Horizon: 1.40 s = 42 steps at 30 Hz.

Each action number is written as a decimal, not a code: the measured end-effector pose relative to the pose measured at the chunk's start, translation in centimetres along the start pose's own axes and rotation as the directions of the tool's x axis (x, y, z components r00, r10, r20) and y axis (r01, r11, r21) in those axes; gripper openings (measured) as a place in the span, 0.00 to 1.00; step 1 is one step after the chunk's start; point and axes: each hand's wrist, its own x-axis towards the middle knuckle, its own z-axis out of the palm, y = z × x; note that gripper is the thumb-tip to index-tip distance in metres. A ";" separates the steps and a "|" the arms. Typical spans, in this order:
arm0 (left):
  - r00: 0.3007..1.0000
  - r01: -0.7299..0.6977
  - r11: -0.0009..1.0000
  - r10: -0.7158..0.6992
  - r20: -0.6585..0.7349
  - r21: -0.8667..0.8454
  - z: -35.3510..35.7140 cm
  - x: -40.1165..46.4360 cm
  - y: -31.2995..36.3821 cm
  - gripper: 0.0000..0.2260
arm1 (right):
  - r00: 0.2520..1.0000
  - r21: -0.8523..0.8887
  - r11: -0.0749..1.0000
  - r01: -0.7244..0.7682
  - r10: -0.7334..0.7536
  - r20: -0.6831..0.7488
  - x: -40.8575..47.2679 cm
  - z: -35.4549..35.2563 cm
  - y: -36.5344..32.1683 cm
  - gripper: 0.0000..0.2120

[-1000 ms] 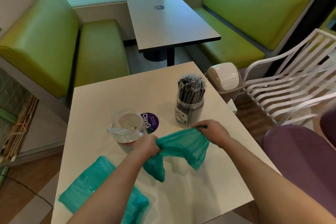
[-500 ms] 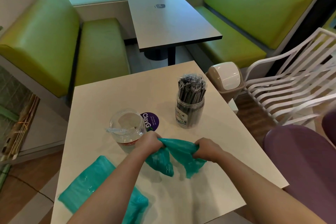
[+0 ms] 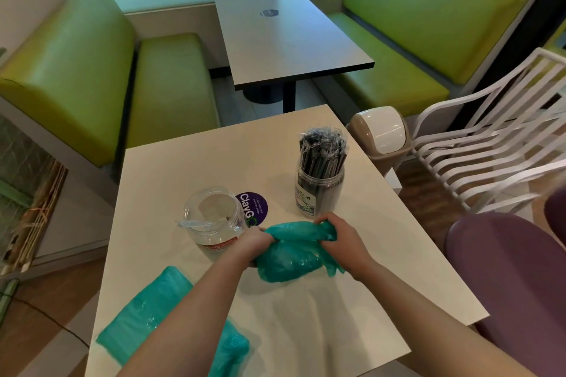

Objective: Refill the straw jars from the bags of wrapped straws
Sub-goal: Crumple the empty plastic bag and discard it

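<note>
Both hands are closed on the same crumpled teal bag (image 3: 291, 254) — the left hand (image 3: 252, 243) has its fingers curled into the bag's left end, the right hand (image 3: 341, 239) has its fingers curled round the twisted upper right end. Between the two sets of knuckles the plastic is bunched into a thick roll, and the rest of it sags below the fingers onto the pale table (image 3: 337, 330). What the bag holds cannot be made out through the plastic.

Just beyond the left fingers, almost touching them, stands a wide clear jar (image 3: 211, 220), open-topped, with one wrapped straw (image 3: 196, 224) lying across its mouth. Just past the right fingers stands a taller clear jar (image 3: 318, 190) packed with dark wrapped straws (image 3: 321, 148) standing on end. Between the two jars, a little farther out than the fingertips, a round purple sticker (image 3: 252, 208) lies flat on the table.

A second teal bag (image 3: 153, 318) lies flat at the table's near left corner — under the left forearm, well back from the fingers.
</note>
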 end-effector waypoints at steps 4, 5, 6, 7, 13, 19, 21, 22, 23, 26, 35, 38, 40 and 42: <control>0.985 0.138 0.959 -0.105 0.140 -0.249 0.4 -0.3 0.1 0.13 | 0.985 -0.219 0.960 0.172 -0.161 0.067 -0.5 0.5 -0.5 0.19; 0.980 0.142 0.956 -0.098 0.176 -0.259 0.4 -0.5 0.2 0.13 | 0.983 -0.276 0.944 0.182 -0.173 0.057 -0.5 0.5 -0.5 0.19; 0.973 0.136 0.957 -0.080 0.217 -0.257 0.3 -0.8 0.2 0.14 | 0.982 -0.323 0.928 0.187 -0.188 0.028 -0.5 0.4 -0.5 0.19; 0.964 0.120 0.960 -0.052 0.262 -0.251 0.3 -1.1 0.2 0.16 | 0.979 -0.362 0.913 0.187 -0.203 -0.004 -0.5 0.3 -0.5 0.19; 0.929 0.054 0.894 0.119 0.351 -0.445 0.8 -1.2 0.5 0.23 | 0.913 -0.555 0.747 0.367 -0.404 0.060 -0.5 0.3 -0.6 0.19; 0.991 -0.070 0.738 0.127 0.036 -0.671 1.2 0.3 0.6 0.20 | 0.976 -0.117 0.983 0.142 -0.120 0.182 -1.9 2.0 -1.0 0.21; 0.992 -0.082 0.710 0.125 0.011 -0.699 1.0 0.0 0.4 0.18 | 0.986 0.000 0.999 -0.035 0.035 0.165 -1.5 1.8 -1.2 0.16; 0.991 -0.086 0.700 0.130 0.009 -0.709 0.9 -0.1 0.2 0.18 | 0.980 0.030 0.994 -0.107 0.101 0.170 -1.2 1.7 -1.1 0.13; 0.990 -0.087 0.690 0.141 0.016 -0.718 0.9 -0.1 -0.1 0.17 | 0.967 0.081 0.979 -0.185 0.167 0.191 -0.9 1.6 -1.0 0.12; 0.980 -0.094 0.659 0.194 0.048 -0.746 1.2 0.0 -0.8 0.18 | 0.875 0.384 0.794 -0.471 0.365 0.319 -0.1 1.5 -1.1 0.31; 0.948 -0.056 0.622 0.278 0.153 -0.781 3.5 -1.3 -1.2 0.15 | 0.891 0.771 0.447 -0.453 0.249 0.379 0.0 1.9 -1.8 0.17; 0.975 -0.111 0.715 0.212 0.062 -0.690 3.6 -1.3 -1.2 0.17 | 0.907 0.804 0.437 -0.404 0.304 0.290 0.4 1.6 -1.4 0.16; 0.985 -0.122 0.782 0.170 0.021 -0.612 3.7 -1.3 -1.3 0.19 | 0.908 0.813 0.437 -0.385 0.339 0.247 0.7 1.5 -1.0 0.19; 0.985 -0.078 0.837 0.148 0.087 -0.541 3.8 -1.8 -1.3 0.20 | 0.910 0.849 0.389 -0.357 0.349 0.223 0.7 1.5 -0.8 0.19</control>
